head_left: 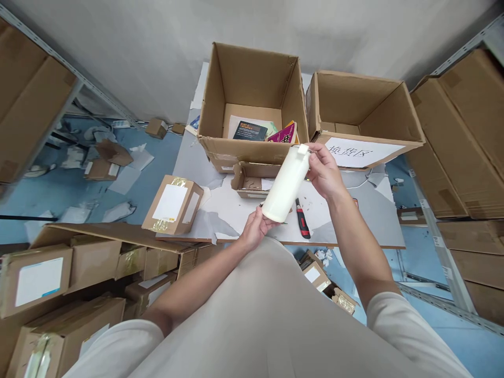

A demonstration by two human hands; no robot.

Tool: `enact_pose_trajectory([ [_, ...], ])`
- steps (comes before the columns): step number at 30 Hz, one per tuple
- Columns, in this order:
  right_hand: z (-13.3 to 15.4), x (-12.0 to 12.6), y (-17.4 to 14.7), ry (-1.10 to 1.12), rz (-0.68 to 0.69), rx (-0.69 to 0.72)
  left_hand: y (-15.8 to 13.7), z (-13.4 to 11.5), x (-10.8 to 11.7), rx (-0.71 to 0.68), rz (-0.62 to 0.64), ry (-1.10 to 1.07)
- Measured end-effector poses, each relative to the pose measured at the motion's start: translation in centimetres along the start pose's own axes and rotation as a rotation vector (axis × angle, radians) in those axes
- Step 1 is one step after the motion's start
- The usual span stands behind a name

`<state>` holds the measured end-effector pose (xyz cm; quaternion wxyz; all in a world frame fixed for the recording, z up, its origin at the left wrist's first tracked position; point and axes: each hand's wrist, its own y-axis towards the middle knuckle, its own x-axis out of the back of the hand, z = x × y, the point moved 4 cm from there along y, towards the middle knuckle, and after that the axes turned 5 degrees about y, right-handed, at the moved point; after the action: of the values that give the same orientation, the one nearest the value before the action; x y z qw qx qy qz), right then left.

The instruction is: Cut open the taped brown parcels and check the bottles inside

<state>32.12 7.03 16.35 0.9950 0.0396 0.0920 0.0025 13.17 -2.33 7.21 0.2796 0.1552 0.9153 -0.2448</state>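
Observation:
A cream-white cylindrical bottle (286,185) is held tilted over the front of the table, its top toward the upper right. My left hand (255,229) grips its base from the lower left. At the top end, the fingers of my right hand (326,170) are closed around the rim beside a small raised tab. Beneath the bottle lies a red and black utility knife (302,220). Just behind it is a small opened carton (252,181), partly covered by the bottle.
A large open box (252,149) at the back holds several books. Right of it stands another open box (364,137) with a handwritten label. A taped parcel (173,205) sits on the table's left. Below left, a big carton (106,231) contains several parcels. Shelves flank both sides.

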Motion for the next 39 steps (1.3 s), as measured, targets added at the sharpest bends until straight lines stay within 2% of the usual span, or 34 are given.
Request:
enact_pose_trajectory([
  [8,-0.8,0.0,0.1,-0.056,-0.058,0.003,0.2,0.5,0.5,-0.045,-0.046,0.057],
  [12,-0.8,0.4,0.2,-0.113,-0.093,0.018,0.1,0.2,0.4,-0.132,-0.007,0.113],
  [15,-0.7,0.6,0.3,-0.130,-0.112,0.054,0.2,0.0,0.5,-0.176,-0.027,0.188],
  [17,-0.3,0.6,0.2,-0.110,-0.091,0.093,0.2,0.0,0.6,-0.182,-0.039,0.185],
  [21,1.3,0.4,-0.2,-0.064,-0.002,0.157,-0.2,0.0,0.4,-0.148,0.015,0.101],
  [24,1.9,0.3,-0.4,-0.090,0.006,0.123,-0.4,0.2,0.0,-0.094,0.032,0.041],
  [30,0.7,0.3,0.1,-0.084,-0.038,0.069,-0.4,0.5,0.3,-0.073,-0.059,0.049],
  [36,-0.7,0.7,0.0,-0.087,-0.065,0.021,-0.7,0.7,0.6,-0.098,0.036,0.151],
  [39,-0.8,0.9,-0.2,-0.100,-0.003,-0.039,-0.8,0.9,0.7,-0.107,0.066,0.187],
])
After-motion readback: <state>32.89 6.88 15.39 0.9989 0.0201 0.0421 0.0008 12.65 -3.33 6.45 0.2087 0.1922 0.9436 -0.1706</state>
